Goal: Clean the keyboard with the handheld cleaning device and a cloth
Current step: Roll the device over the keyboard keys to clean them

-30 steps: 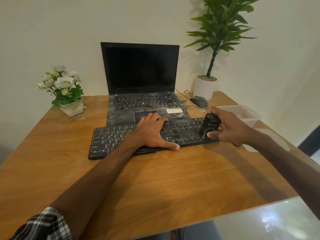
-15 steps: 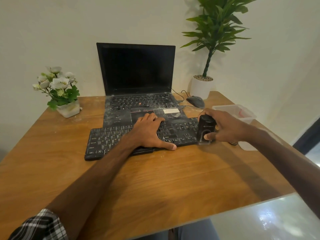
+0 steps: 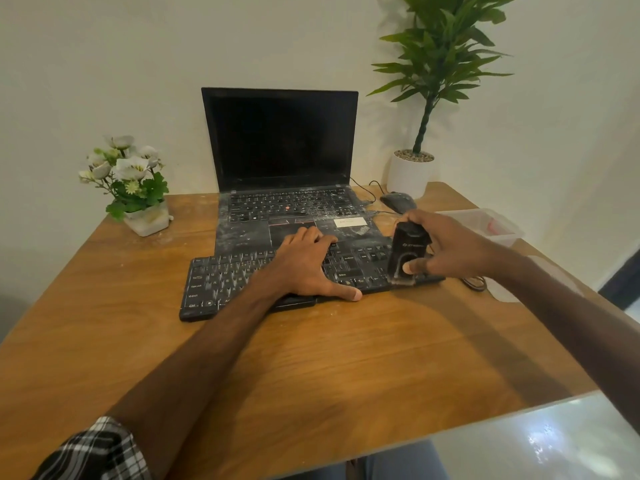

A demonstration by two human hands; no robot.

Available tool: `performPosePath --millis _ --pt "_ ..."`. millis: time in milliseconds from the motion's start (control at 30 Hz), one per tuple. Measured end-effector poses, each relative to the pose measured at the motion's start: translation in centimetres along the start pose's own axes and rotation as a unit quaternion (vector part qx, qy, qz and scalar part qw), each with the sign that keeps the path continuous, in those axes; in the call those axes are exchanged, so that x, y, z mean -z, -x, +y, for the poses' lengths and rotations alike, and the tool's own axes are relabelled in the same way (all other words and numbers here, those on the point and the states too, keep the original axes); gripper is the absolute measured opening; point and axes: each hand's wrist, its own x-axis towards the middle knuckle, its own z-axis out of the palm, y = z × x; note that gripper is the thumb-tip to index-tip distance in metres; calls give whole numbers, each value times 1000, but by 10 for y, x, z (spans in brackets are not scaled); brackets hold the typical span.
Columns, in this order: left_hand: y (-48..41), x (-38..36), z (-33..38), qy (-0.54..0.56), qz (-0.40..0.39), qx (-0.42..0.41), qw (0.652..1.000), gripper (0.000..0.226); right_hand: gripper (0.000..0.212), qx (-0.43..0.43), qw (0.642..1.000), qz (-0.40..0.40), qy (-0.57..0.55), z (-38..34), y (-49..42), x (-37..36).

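Note:
A black, dust-streaked keyboard [image 3: 221, 282] lies on the wooden table in front of the laptop. My left hand [image 3: 304, 268] rests flat on its middle, fingers spread, thumb at the front edge. My right hand [image 3: 446, 249] grips a black handheld cleaning device [image 3: 407, 252] that stands upright on the keyboard's right end, its clear nozzle down on the keys. A pale cloth [image 3: 550, 277] lies on the table to the right, partly behind my right forearm.
An open, dusty laptop [image 3: 280, 140] stands behind the keyboard. A black mouse [image 3: 398, 201] with its cable, a clear plastic box [image 3: 485, 223], a tall potted plant [image 3: 412, 171] and a small flower pot [image 3: 138, 188] ring the table [image 3: 311, 368].
My right hand has slid the cleaning device toward the keyboard's front edge and stood it more upright. My left hand has stayed flat on the keys. The camera view has shifted slightly.

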Motion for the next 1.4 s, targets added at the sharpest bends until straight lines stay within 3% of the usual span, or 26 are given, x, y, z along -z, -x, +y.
performPosePath --millis 200,467,600,733,967,1167,1400 --pt "2 1 1 -1 -3 1 1000 132 56 1 997 74 2 0 -2 -24" --pt "3 1 2 -6 2 0 1000 132 58 22 999 -40 23 -3 4 -2" --pt "2 -1 0 -3 8 -6 1000 133 59 18 999 37 -24 -13 -10 -11" --pt "2 -2 -1 -2 7 -5 1000 133 57 21 998 53 0 -6 -8 -28" --pt "3 0 1 -4 5 -3 1000 131 58 41 998 -49 19 -9 6 -5" --pt "3 0 1 -4 7 -4 1000 131 55 29 996 67 -46 -26 -8 -27" --pt "1 -2 0 -5 13 -3 1000 131 64 34 998 -30 34 -28 -5 -27"
